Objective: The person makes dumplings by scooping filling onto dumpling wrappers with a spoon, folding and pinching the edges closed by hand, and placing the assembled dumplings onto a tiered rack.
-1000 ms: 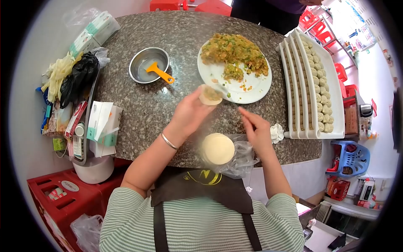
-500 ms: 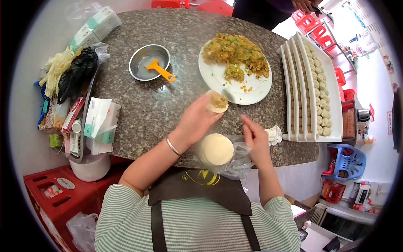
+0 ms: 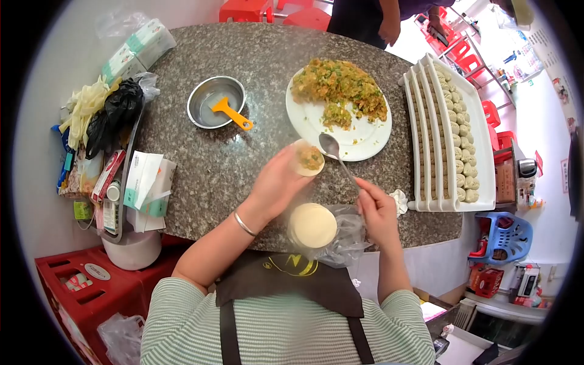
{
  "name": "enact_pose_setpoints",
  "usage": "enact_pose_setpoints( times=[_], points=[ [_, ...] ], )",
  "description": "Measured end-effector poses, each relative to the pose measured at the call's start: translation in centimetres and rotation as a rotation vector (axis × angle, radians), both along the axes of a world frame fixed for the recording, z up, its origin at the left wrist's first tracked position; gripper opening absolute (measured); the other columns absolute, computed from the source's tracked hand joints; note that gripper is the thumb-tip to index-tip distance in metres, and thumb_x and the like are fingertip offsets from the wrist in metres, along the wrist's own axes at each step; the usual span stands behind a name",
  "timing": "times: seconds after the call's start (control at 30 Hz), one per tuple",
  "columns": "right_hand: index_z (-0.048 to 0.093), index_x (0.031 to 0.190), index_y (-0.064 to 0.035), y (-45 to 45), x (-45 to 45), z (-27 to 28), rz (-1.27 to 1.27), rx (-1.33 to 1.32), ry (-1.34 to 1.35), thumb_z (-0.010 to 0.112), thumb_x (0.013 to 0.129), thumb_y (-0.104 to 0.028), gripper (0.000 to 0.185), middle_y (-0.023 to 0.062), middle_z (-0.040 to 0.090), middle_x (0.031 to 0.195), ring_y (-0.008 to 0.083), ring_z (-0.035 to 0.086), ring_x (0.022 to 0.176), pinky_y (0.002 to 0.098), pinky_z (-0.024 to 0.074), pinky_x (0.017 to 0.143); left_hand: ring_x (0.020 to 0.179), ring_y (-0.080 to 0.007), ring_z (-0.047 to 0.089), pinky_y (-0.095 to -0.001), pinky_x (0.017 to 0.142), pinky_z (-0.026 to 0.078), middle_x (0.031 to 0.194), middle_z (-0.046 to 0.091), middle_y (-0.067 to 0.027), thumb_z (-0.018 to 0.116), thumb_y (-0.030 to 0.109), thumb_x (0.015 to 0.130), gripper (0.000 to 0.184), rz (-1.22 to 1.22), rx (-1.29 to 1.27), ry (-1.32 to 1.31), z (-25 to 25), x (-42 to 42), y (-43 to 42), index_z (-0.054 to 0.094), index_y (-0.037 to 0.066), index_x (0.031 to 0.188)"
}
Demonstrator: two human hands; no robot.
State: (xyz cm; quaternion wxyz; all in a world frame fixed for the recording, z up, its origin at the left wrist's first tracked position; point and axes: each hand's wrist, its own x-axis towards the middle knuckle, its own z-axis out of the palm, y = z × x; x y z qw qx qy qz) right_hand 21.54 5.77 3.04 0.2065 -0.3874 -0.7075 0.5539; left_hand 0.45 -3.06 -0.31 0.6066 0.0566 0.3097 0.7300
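Observation:
A round dough wrapper rests in my left hand, with a dab of chopped filling on it. My fingers curl around its left side. My right hand grips the handle of a metal spoon, whose bowl is over the near rim of a white plate. On that plate lies a mound of orange-and-green chopped filling. Just below my hands, a stack of round wrappers sits on a clear plastic bag.
A metal bowl holding an orange-handled scraper stands left. Stacked white trays with several rows of buns are at right, beside a crumpled tissue. Tissue packs line the left edge. Another person's hand hangs beyond the table.
The spoon, blurred before, now shows clearly, angled toward the plate. My left hand with the filled wrapper has shifted slightly left. The other person's arm has come lower into view.

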Motion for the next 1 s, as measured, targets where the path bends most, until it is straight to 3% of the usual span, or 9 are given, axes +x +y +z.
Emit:
enact_pose_setpoints(
  times=[0.13,0.23,0.33,0.47,0.53,0.7,0.77,0.87,1.0],
  points=[
    [0.064,0.122,-0.0006,0.9,-0.4,0.2,0.068,-0.185,0.046,0.053,0.096,-0.006,0.029,-0.0028,0.051,0.067,0.0058,0.046,0.060,0.0222,0.0386,0.056,0.126,-0.0277,0.051,-0.0417,0.107,0.045,0.137,0.051,-0.0170,0.040,0.029,0.104,0.044,-0.038,0.084,-0.072,1.6,-0.9,0.7,0.042,-0.003,0.136],
    [0.066,0.121,-0.0042,0.6,-1.1,0.6,0.017,0.384,0.003,0.058,0.092,-0.002,0.030,0.0049,0.056,0.069,0.0111,0.049,0.060,0.0265,0.0415,0.056,0.125,-0.0243,0.050,-0.0414,0.108,0.041,0.134,0.052,-0.0127,0.036,0.027,0.106,0.041,-0.060,0.129,-0.057,2.4,-1.6,2.0,0.044,-0.001,0.135],
    [0.067,0.119,-0.0060,1.4,-1.3,0.1,0.108,0.630,-0.123,0.060,0.089,0.000,0.032,0.0092,0.059,0.073,0.0152,0.052,0.060,0.0284,0.0429,0.057,0.122,-0.0235,0.053,-0.0398,0.105,0.044,0.131,0.054,-0.0129,0.040,0.025,0.105,0.040,-0.057,0.109,-0.079,2.7,-2.2,3.1,0.046,-0.002,0.133],
    [0.069,0.115,-0.0063,3.1,-1.1,-0.3,-0.088,0.587,-0.038,0.063,0.087,-0.001,0.029,0.0096,0.059,0.075,0.0187,0.055,0.063,0.0304,0.0444,0.059,0.114,-0.0202,0.059,-0.0356,0.102,0.047,0.124,0.060,-0.0112,0.051,0.018,0.101,0.037,-0.039,0.147,0.135,2.4,-2.3,4.2,0.049,-0.003,0.131],
    [0.069,0.114,-0.0059,4.8,-0.5,-1.3,-0.075,0.611,-0.108,0.064,0.087,-0.002,0.027,0.0095,0.059,0.076,0.0195,0.056,0.064,0.0306,0.0450,0.060,0.104,-0.0152,0.063,-0.0300,0.095,0.050,0.118,0.064,-0.0084,0.061,0.011,0.095,0.039,0.032,0.099,0.458,2.3,-2.0,4.4,0.051,-0.004,0.130],
    [0.070,0.108,-0.0042,6.1,-2.6,-2.2,-0.009,0.801,-0.074,0.066,0.087,-0.004,0.022,0.0102,0.061,0.084,0.0241,0.059,0.071,0.0309,0.0478,0.065,0.100,-0.0113,0.063,-0.0257,0.089,0.050,0.116,0.065,-0.0071,0.064,0.008,0.092,0.040,0.031,0.019,0.384,3.2,-1.7,3.8,0.053,-0.002,0.128],
    [0.070,0.105,-0.0027,5.5,-4.6,-1.5,-0.024,0.699,-0.002,0.069,0.085,-0.005,0.021,0.0104,0.064,0.088,0.0225,0.063,0.079,0.0299,0.0493,0.073,0.100,-0.0106,0.063,-0.0249,0.088,0.051,0.116,0.065,-0.0070,0.065,0.008,0.091,0.038,0.030,-0.031,0.380,3.1,-1.2,3.5,0.054,-0.001,0.127],
    [0.070,0.102,0.0012,5.0,-7.4,-2.0,-0.022,0.219,0.339,0.071,0.084,-0.007,0.020,0.0098,0.070,0.096,0.0153,0.064,0.090,0.0281,0.0488,0.081,0.101,-0.0113,0.063,-0.0262,0.087,0.051,0.115,0.065,-0.0059,0.066,0.008,0.091,0.037,0.077,0.060,0.493,2.5,-0.9,3.5,0.056,0.001,0.125],
    [0.068,0.103,0.0045,4.9,-9.0,-1.4,-0.011,0.157,0.404,0.067,0.091,-0.007,0.017,0.0072,0.069,0.098,0.0118,0.062,0.091,0.0249,0.0481,0.083,0.101,-0.0149,0.064,-0.0290,0.088,0.051,0.113,0.067,-0.0079,0.068,0.006,0.088,0.031,0.279,0.107,0.878,1.1,-1.2,3.4,0.062,0.000,0.117]
  ],
)
